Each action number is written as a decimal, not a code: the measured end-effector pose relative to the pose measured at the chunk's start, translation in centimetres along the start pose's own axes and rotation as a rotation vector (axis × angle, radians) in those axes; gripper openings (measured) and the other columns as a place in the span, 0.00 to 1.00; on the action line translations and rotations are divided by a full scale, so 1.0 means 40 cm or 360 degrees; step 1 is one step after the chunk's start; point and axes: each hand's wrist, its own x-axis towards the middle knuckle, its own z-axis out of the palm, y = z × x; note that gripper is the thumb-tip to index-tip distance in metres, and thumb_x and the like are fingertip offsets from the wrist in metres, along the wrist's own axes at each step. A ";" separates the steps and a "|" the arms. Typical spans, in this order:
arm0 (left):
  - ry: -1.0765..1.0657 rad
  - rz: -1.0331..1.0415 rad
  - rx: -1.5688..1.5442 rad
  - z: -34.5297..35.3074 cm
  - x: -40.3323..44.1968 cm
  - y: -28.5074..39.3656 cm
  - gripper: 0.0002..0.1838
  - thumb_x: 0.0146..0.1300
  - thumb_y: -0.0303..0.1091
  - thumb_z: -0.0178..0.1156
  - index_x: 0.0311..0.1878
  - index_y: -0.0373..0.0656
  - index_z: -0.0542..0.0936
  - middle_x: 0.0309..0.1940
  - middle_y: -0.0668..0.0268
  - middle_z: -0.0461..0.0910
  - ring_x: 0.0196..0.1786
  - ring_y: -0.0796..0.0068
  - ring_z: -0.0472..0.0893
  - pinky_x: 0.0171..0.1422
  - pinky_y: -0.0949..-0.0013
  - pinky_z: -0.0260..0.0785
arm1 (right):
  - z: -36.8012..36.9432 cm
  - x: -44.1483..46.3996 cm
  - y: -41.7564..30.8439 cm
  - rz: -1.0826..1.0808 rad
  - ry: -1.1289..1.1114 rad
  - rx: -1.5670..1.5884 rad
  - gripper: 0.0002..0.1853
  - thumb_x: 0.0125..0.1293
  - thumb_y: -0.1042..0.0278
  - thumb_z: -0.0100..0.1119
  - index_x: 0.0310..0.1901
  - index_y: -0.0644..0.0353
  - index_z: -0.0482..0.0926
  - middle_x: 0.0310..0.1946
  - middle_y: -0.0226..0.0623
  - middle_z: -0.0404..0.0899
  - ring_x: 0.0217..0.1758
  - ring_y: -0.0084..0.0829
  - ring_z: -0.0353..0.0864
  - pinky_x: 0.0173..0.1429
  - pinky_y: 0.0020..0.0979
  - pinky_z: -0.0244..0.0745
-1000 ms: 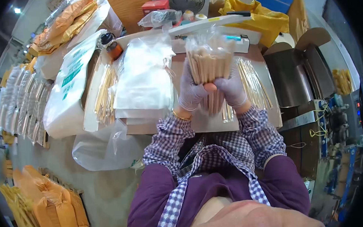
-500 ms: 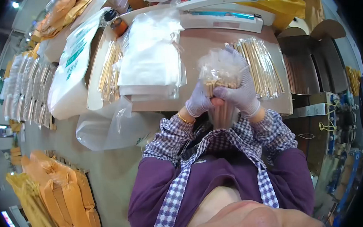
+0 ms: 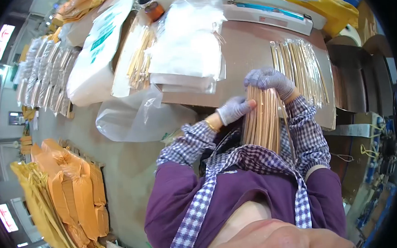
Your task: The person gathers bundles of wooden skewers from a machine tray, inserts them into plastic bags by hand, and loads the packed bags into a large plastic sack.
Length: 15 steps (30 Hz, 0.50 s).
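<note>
A clear plastic bag of long thin wooden sticks [image 3: 263, 122] stands between my hands at the table's front edge, its lower end close to my apron. Gloved, my right hand [image 3: 268, 81] is closed over the top end of the bag. My left hand [image 3: 235, 110], also gloved, grips the bag's left side, with a bare fingertip showing. Just beyond my right hand lie flat packs of sticks in clear wrap [image 3: 298, 68]. A stack of clear plastic bags [image 3: 184, 47] lies to the left on the table, beside loose sticks [image 3: 141, 59].
A bag sealer [image 3: 269, 17] stands along the back of the table [image 3: 243, 44]. An amber bottle [image 3: 154, 11] is at the back left. Open cardboard boxes [image 3: 352, 78] stand at the right. Orange wrapped parcels [image 3: 75, 190] are on the floor at left, and a plastic sheet [image 3: 130, 119] hangs off the table.
The bag has turned from stick ends facing up to sticks seen lengthwise. My right hand has moved onto its top, my left hand to its side. The view has shifted.
</note>
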 end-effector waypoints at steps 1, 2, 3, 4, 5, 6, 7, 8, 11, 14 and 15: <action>0.0241 -0.0021 0.0627 -0.049 -0.007 0.043 0.25 0.59 0.54 0.51 0.41 0.36 0.76 0.38 0.52 0.78 0.43 0.61 0.77 0.52 0.66 0.65 | -0.002 0.001 0.001 0.0025 0.0000 0.0011 0.13 0.41 0.66 0.62 0.29 0.64 0.80 0.36 0.42 0.78 0.43 0.35 0.75 0.54 0.32 0.67; 0.0392 0.0385 0.0988 -0.134 -0.005 0.039 0.19 0.59 0.47 0.53 0.37 0.39 0.77 0.36 0.53 0.78 0.40 0.60 0.77 0.48 0.64 0.67 | -0.008 -0.001 0.003 0.0047 0.0006 0.0025 0.13 0.41 0.65 0.61 0.29 0.64 0.80 0.36 0.41 0.79 0.43 0.34 0.76 0.54 0.30 0.69; 0.0736 0.0312 0.1061 -0.206 -0.006 0.063 0.13 0.56 0.42 0.55 0.35 0.41 0.78 0.33 0.56 0.78 0.38 0.62 0.77 0.43 0.63 0.68 | -0.029 0.002 0.029 0.0037 0.0016 0.0096 0.10 0.43 0.69 0.59 0.29 0.64 0.81 0.35 0.41 0.79 0.42 0.33 0.77 0.52 0.28 0.70; 0.1206 0.0566 0.1198 -0.264 -0.004 0.073 0.16 0.58 0.45 0.57 0.32 0.39 0.79 0.27 0.61 0.77 0.29 0.69 0.76 0.35 0.69 0.68 | -0.029 0.005 0.034 0.0020 0.0015 0.0106 0.10 0.43 0.69 0.59 0.29 0.64 0.81 0.35 0.41 0.79 0.42 0.33 0.77 0.52 0.28 0.70; 0.1121 0.0480 0.1660 -0.341 -0.010 0.073 0.15 0.56 0.43 0.59 0.32 0.39 0.79 0.26 0.62 0.76 0.29 0.70 0.76 0.35 0.69 0.68 | -0.027 0.008 0.037 0.0034 0.0049 0.0060 0.10 0.44 0.70 0.58 0.30 0.63 0.81 0.35 0.41 0.79 0.42 0.33 0.77 0.52 0.28 0.70; 0.1023 0.0381 0.2114 -0.403 -0.016 0.062 0.13 0.55 0.42 0.61 0.32 0.39 0.79 0.25 0.63 0.76 0.28 0.71 0.76 0.34 0.70 0.68 | -0.023 0.012 0.039 0.0051 0.0081 0.0013 0.10 0.44 0.71 0.57 0.31 0.63 0.81 0.35 0.41 0.80 0.42 0.33 0.77 0.52 0.28 0.70; 0.1028 0.0383 0.2128 -0.428 -0.016 0.052 0.13 0.55 0.42 0.61 0.32 0.39 0.79 0.25 0.63 0.76 0.28 0.71 0.76 0.34 0.70 0.68 | -0.021 0.023 0.043 -0.0032 0.0015 -0.0087 0.10 0.46 0.72 0.56 0.31 0.63 0.81 0.35 0.40 0.80 0.42 0.33 0.77 0.52 0.28 0.70; 0.0967 0.0418 0.1939 -0.455 -0.012 0.045 0.13 0.55 0.40 0.61 0.32 0.39 0.79 0.25 0.64 0.76 0.28 0.73 0.75 0.34 0.70 0.68 | -0.019 0.034 0.049 -0.0054 0.0009 -0.0086 0.10 0.46 0.72 0.56 0.31 0.63 0.81 0.35 0.40 0.80 0.42 0.33 0.77 0.52 0.28 0.70; 0.0987 0.0252 0.1239 -0.513 0.030 -0.002 0.11 0.55 0.37 0.62 0.31 0.38 0.79 0.25 0.66 0.77 0.28 0.77 0.76 0.33 0.72 0.68 | 0.000 0.047 0.058 0.0070 0.0063 -0.0104 0.10 0.45 0.67 0.57 0.26 0.66 0.79 0.32 0.42 0.79 0.42 0.35 0.75 0.54 0.30 0.68; 0.0941 0.0226 -0.0086 -0.398 0.046 0.113 0.09 0.56 0.33 0.60 0.29 0.36 0.80 0.25 0.70 0.78 0.28 0.82 0.76 0.33 0.77 0.68 | -0.007 0.061 0.066 0.0065 -0.0040 -0.0139 0.09 0.49 0.67 0.57 0.30 0.64 0.80 0.33 0.40 0.79 0.42 0.32 0.75 0.53 0.29 0.68; 0.0776 0.0200 -0.0115 -0.331 0.035 0.177 0.08 0.56 0.32 0.60 0.29 0.36 0.80 0.24 0.70 0.78 0.29 0.82 0.76 0.34 0.78 0.68 | -0.005 0.070 0.061 0.0062 -0.0021 -0.0133 0.09 0.49 0.67 0.57 0.30 0.64 0.80 0.33 0.40 0.79 0.42 0.32 0.75 0.53 0.29 0.68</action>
